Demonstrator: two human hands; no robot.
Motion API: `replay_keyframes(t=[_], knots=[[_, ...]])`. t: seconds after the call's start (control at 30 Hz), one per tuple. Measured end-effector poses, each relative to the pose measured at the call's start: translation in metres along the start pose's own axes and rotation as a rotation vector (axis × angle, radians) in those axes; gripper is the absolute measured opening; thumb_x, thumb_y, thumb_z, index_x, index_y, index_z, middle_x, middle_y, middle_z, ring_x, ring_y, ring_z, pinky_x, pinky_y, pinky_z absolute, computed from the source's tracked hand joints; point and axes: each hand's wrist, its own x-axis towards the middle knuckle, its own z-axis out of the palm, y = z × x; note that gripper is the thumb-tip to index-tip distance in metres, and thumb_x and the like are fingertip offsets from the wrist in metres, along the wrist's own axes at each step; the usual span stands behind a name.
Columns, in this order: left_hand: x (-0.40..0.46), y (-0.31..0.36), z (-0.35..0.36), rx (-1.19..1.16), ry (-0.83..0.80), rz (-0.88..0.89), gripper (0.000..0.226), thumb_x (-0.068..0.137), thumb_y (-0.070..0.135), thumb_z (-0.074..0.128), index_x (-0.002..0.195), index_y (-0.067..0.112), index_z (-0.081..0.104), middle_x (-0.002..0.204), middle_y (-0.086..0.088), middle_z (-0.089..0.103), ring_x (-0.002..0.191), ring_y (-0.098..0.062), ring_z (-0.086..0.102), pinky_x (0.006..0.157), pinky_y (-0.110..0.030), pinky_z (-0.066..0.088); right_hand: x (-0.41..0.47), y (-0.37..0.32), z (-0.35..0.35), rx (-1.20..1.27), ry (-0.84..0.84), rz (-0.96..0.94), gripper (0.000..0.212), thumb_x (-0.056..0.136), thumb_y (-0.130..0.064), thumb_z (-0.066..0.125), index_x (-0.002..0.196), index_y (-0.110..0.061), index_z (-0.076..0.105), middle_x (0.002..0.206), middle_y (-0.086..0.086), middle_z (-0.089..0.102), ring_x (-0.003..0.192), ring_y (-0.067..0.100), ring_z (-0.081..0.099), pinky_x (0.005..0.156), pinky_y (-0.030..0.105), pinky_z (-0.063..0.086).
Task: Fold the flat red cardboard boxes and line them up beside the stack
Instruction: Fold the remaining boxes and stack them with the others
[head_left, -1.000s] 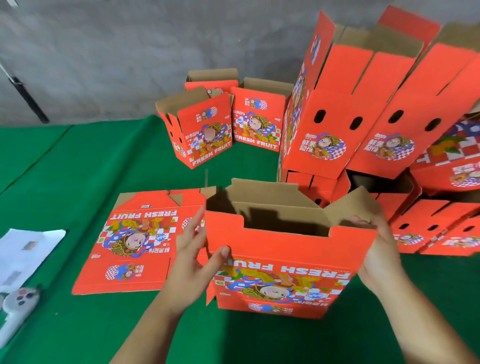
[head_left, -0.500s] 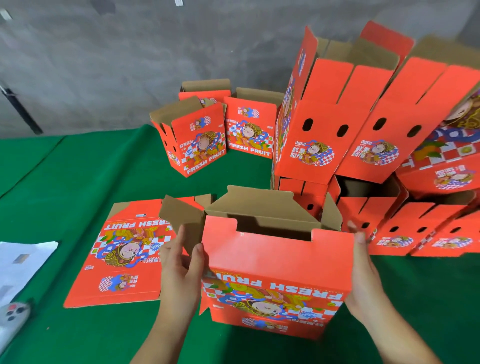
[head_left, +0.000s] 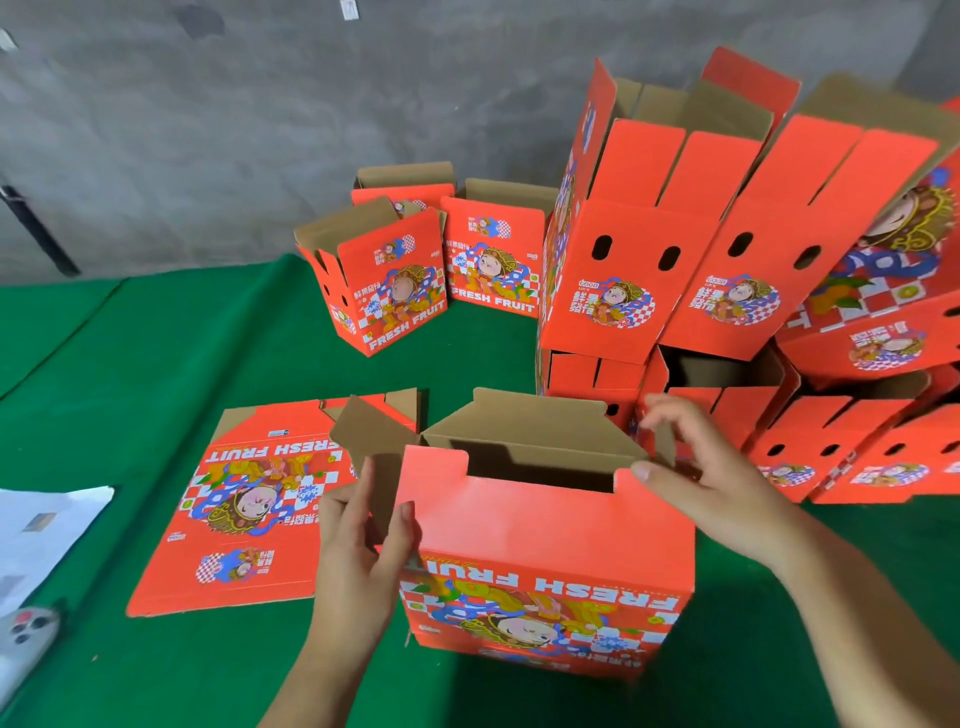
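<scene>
With the right hand (head_left: 711, 467) now lifted off, fingers spread, over the box (head_left: 545, 561): left hand (head_left: 363, 545) pinching its side flap (head_left: 371, 457), folding almost finished.

On the green-covered bench (head_left: 130, 364), the opened red cardboard box (head_left: 545, 561) stands nearest, a flat red cardboard box (head_left: 234, 519) just left of it. Three folded red boxes (head_left: 395, 291) stand behind; the tall stack of red boxes (head_left: 727, 260) rises right.
</scene>
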Motion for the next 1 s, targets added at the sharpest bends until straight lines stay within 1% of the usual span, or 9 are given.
replay_keyframes(t=[0.13, 0.27, 0.33, 0.43, 0.57, 0.67, 0.77, 0.87, 1.0], knots=[[0.004, -0.005, -0.002, 0.005, 0.022, -0.027, 0.093, 0.091, 0.018, 0.081, 0.161, 0.041, 0.024, 0.123, 0.013, 0.051, 0.098, -0.007, 0.055, 0.083, -0.017, 0.047, -0.005, 0.012, 0.010, 0.274, 0.386, 0.166, 0.040, 0.096, -0.028, 0.069, 0.111, -0.053, 0.041, 0.111, -0.030, 0.062, 0.109, 0.009, 0.064, 0.081, 0.032, 0.046], [0.009, -0.004, -0.005, -0.115, -0.111, -0.018, 0.118, 0.086, 0.010, 0.075, 0.159, 0.059, -0.003, 0.145, 0.014, 0.048, 0.099, -0.013, 0.060, 0.077, -0.019, 0.056, -0.027, 0.018, 0.035, 0.586, 0.505, 0.290, 0.076, 0.085, -0.018, 0.080, 0.132, -0.059, 0.038, 0.132, 0.001, 0.060, 0.114, 0.020, 0.063, 0.098, 0.042, 0.047], [0.016, 0.000, -0.008, -0.118, -0.267, -0.078, 0.114, 0.085, 0.011, 0.068, 0.161, 0.056, -0.004, 0.162, 0.020, 0.036, 0.115, -0.018, 0.065, 0.086, -0.042, 0.062, -0.033, 0.016, 0.044, 0.480, 0.455, 0.325, 0.079, 0.090, -0.013, 0.076, 0.140, -0.057, 0.033, 0.137, -0.005, 0.060, 0.118, 0.004, 0.060, 0.102, 0.034, 0.043], [0.034, 0.005, -0.012, 0.114, -0.450, 0.103, 0.091, 0.087, 0.014, 0.056, 0.166, 0.037, 0.017, 0.167, 0.012, 0.032, 0.153, -0.015, 0.035, 0.125, -0.053, 0.028, -0.035, 0.006, 0.045, 0.340, 0.251, 0.234, 0.079, 0.098, -0.008, 0.064, 0.151, -0.055, 0.029, 0.151, -0.024, 0.049, 0.132, -0.012, 0.047, 0.114, 0.025, 0.031], [0.041, 0.003, -0.007, 0.320, -0.514, 0.254, 0.071, 0.093, 0.037, 0.050, 0.160, 0.043, 0.028, 0.167, 0.024, 0.024, 0.155, -0.006, 0.019, 0.123, -0.046, 0.019, -0.043, -0.002, 0.057, -0.068, 0.003, 0.045, 0.098, 0.091, -0.032, 0.073, 0.153, -0.066, 0.004, 0.163, -0.037, -0.010, 0.150, -0.014, -0.010, 0.117, 0.027, 0.005], [0.040, -0.005, -0.006, 0.063, -0.607, 0.052, 0.071, 0.085, 0.034, 0.061, 0.150, 0.034, 0.032, 0.169, 0.027, 0.015, 0.160, -0.005, 0.007, 0.126, -0.058, 0.017, -0.046, -0.001, 0.065, -0.075, 0.115, 0.020, 0.093, 0.092, -0.030, 0.069, 0.155, -0.062, 0.008, 0.166, -0.031, -0.003, 0.154, -0.005, -0.004, 0.122, 0.037, 0.011], [0.048, -0.002, -0.008, 0.021, -0.627, 0.023, 0.081, 0.082, 0.045, 0.070, 0.154, 0.043, 0.032, 0.159, 0.025, 0.032, 0.156, -0.012, 0.022, 0.123, -0.060, 0.023, -0.043, 0.002, 0.064, -0.092, 0.100, 0.029, 0.089, 0.095, -0.027, 0.064, 0.155, -0.062, 0.008, 0.166, -0.031, 0.000, 0.155, -0.002, 0.000, 0.123, 0.040, 0.013], [0.058, 0.012, 0.001, 0.092, -0.528, -0.002, 0.058, 0.084, 0.071, 0.054, 0.141, 0.060, 0.047, 0.136, 0.021, 0.048, 0.139, -0.005, 0.039, 0.121, -0.051, 0.030, -0.040, 0.003, 0.065, -0.103, 0.034, 0.035, 0.087, 0.096, -0.033, 0.062, 0.154, -0.064, 0.005, 0.162, -0.037, -0.006, 0.152, -0.009, -0.006, 0.121, 0.036, 0.011], [0.086, 0.036, 0.022, 0.067, -0.477, -0.172, 0.065, 0.085, 0.081, 0.046, 0.108, 0.027, 0.073, 0.110, 0.001, 0.074, 0.111, -0.019, 0.066, 0.110, -0.049, 0.045, -0.034, 0.003, 0.068, -0.130, 0.012, 0.058, 0.086, 0.098, -0.039, 0.061, 0.152, -0.067, -0.001, 0.161, -0.039, -0.015, 0.150, -0.011, -0.015, 0.120, 0.037, 0.006]])
